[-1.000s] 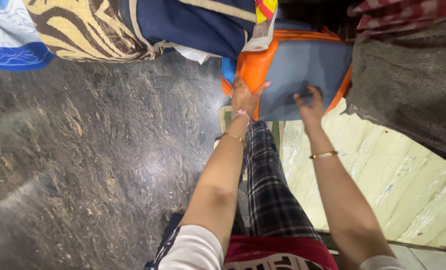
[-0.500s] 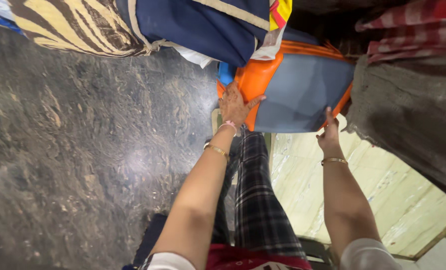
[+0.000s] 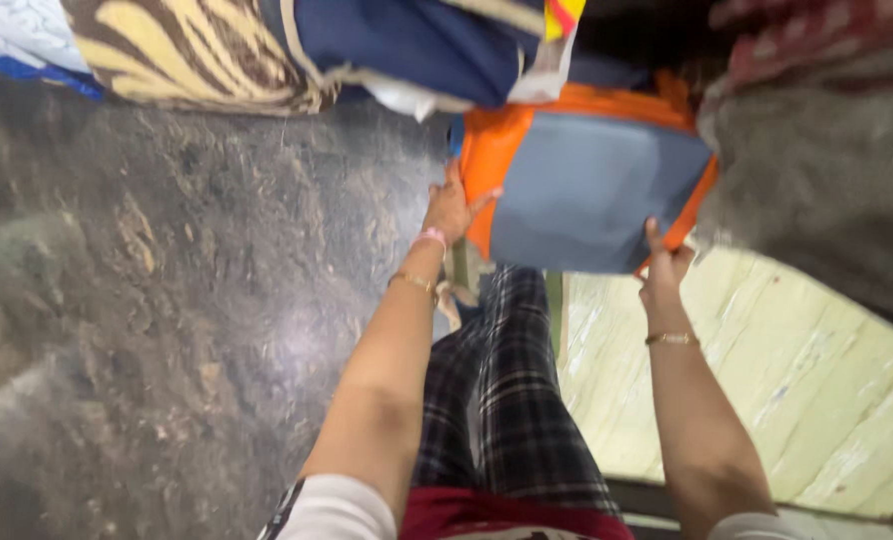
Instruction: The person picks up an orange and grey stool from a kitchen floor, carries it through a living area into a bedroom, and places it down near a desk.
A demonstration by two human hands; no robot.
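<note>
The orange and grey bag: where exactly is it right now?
In the head view, the orange and grey bag sits upper centre-right, held between left hand and right hand, below navy fabric.

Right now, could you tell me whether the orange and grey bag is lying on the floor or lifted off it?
Lifted. The orange and grey bag is gripped by the left hand and right hand, above the floor.
</note>
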